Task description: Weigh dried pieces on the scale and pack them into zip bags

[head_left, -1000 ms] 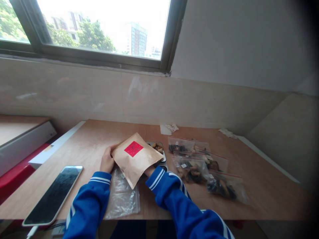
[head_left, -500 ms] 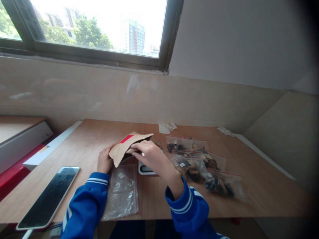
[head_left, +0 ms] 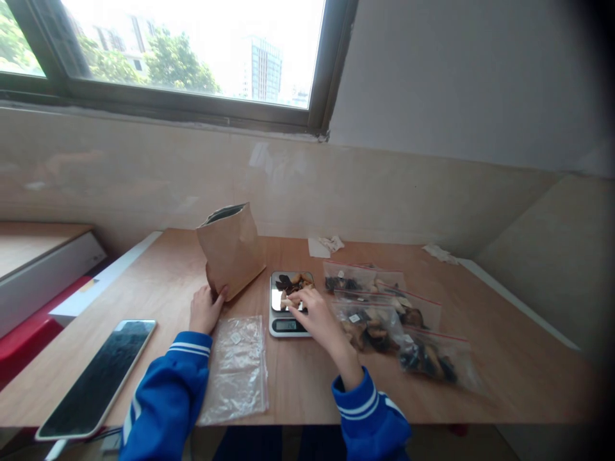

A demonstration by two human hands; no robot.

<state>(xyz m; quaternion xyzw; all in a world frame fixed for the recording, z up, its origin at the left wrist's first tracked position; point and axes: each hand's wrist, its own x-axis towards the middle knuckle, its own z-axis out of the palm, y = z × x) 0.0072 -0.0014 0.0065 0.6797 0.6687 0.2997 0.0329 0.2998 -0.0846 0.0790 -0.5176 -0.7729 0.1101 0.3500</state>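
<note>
In the centre of the frame, I see dried pieces [head_left: 287, 283], dark and tan, irregular, on the shiny square plate of the scale [head_left: 274, 327]; its digits are too small to read surely. My right hand [head_left: 314, 315] pinches a pale piece [head_left: 283, 299] there. My left hand [head_left: 204, 310] grips the creased brown paper bag [head_left: 231, 250] by its lower corner.

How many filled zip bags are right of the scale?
4 visible: back-left bag, middle-right bag, front-left bag and front-right bag. They overlap, so another may be hidden.
</note>
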